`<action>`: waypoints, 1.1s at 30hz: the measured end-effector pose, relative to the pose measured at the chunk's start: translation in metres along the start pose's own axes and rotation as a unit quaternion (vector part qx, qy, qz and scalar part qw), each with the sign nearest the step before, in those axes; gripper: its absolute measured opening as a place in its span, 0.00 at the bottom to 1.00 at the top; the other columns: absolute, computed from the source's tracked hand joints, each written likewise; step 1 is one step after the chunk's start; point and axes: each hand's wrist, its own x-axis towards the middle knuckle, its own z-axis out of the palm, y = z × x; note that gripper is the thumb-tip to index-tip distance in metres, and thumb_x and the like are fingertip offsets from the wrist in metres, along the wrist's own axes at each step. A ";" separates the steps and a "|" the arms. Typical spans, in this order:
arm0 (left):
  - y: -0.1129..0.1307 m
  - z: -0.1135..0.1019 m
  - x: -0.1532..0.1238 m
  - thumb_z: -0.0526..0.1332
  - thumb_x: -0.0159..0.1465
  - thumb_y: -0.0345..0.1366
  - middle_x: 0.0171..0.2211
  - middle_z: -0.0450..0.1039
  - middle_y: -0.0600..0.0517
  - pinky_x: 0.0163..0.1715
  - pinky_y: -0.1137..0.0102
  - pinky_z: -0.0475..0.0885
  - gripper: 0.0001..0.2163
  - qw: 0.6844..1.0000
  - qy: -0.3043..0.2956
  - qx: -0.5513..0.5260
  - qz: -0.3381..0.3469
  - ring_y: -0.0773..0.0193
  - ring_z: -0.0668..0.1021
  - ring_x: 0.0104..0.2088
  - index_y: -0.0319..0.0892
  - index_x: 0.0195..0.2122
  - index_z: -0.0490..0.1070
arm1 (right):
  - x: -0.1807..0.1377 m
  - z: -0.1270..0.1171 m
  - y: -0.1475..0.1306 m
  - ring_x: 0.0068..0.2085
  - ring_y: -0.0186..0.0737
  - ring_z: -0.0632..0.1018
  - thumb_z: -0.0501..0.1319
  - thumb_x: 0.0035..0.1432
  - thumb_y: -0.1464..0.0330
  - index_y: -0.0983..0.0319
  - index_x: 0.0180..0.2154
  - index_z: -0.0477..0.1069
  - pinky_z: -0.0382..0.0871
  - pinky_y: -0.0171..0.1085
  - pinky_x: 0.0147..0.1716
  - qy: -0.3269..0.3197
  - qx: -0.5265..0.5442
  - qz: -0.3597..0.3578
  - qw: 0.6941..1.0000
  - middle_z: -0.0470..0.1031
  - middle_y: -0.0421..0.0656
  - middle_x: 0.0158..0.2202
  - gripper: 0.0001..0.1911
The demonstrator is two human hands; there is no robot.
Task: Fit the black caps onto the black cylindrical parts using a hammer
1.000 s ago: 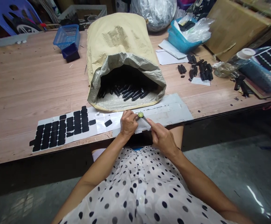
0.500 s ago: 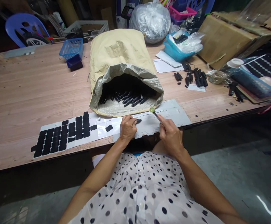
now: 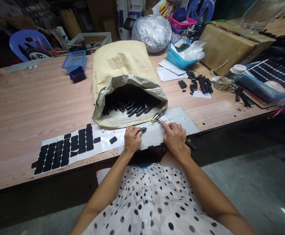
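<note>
My left hand (image 3: pixel 132 139) is closed on a small black cylindrical part (image 3: pixel 142 130), whose tip sticks out to the right of my fingers over the pale grey board (image 3: pixel 181 120). In my right hand (image 3: pixel 175 138) is a small hammer (image 3: pixel 156 117) with a metal and yellow-green head. Its head is up and to the right of the black part, apart from it, and its black handle comes out below my palm. Behind both hands lies a cream woven sack (image 3: pixel 126 62), its mouth towards me, with several black parts (image 3: pixel 136 109) inside.
A sheet of black rounded stickers (image 3: pixel 61 151) lies left along the table edge. More black parts (image 3: pixel 203 84) are scattered at the right, near a turquoise basket (image 3: pixel 174 60) and a cardboard box (image 3: pixel 221 47). Blue baskets (image 3: pixel 75 60) stand back left.
My right hand has shifted a little left and turned, bringing the hammer's head nearer the black part and its handle end into sight. My left hand keeps its hold. The camera view has shifted slightly.
</note>
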 end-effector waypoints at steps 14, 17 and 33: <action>0.001 -0.006 0.001 0.61 0.68 0.33 0.34 0.78 0.49 0.42 0.62 0.72 0.09 0.999 -0.021 -0.022 0.036 0.58 0.75 0.37 0.44 0.41 0.82 | -0.002 0.001 -0.002 0.41 0.45 0.67 0.56 0.61 0.77 0.56 0.54 0.77 0.54 0.42 0.40 -0.020 0.028 0.027 0.999 0.72 0.48 0.40 0.23; 0.002 -0.007 0.001 0.60 0.69 0.34 0.34 0.78 0.49 0.42 0.62 0.72 0.10 0.999 -0.019 -0.023 0.038 0.58 0.75 0.37 0.44 0.41 0.82 | 0.000 -0.003 -0.003 0.42 0.47 0.68 0.56 0.61 0.76 0.56 0.53 0.77 0.57 0.44 0.41 -0.018 0.045 0.030 0.998 0.73 0.49 0.42 0.22; 0.011 -0.016 0.001 0.56 0.73 0.36 0.38 0.80 0.48 0.43 0.63 0.75 0.11 0.984 -0.013 -0.124 0.131 0.59 0.79 0.40 0.43 0.44 0.79 | 0.013 0.006 -0.043 0.37 0.37 0.76 0.70 0.54 0.54 0.57 0.45 0.77 0.76 0.37 0.37 -0.201 0.641 0.113 0.732 0.76 0.43 0.42 0.20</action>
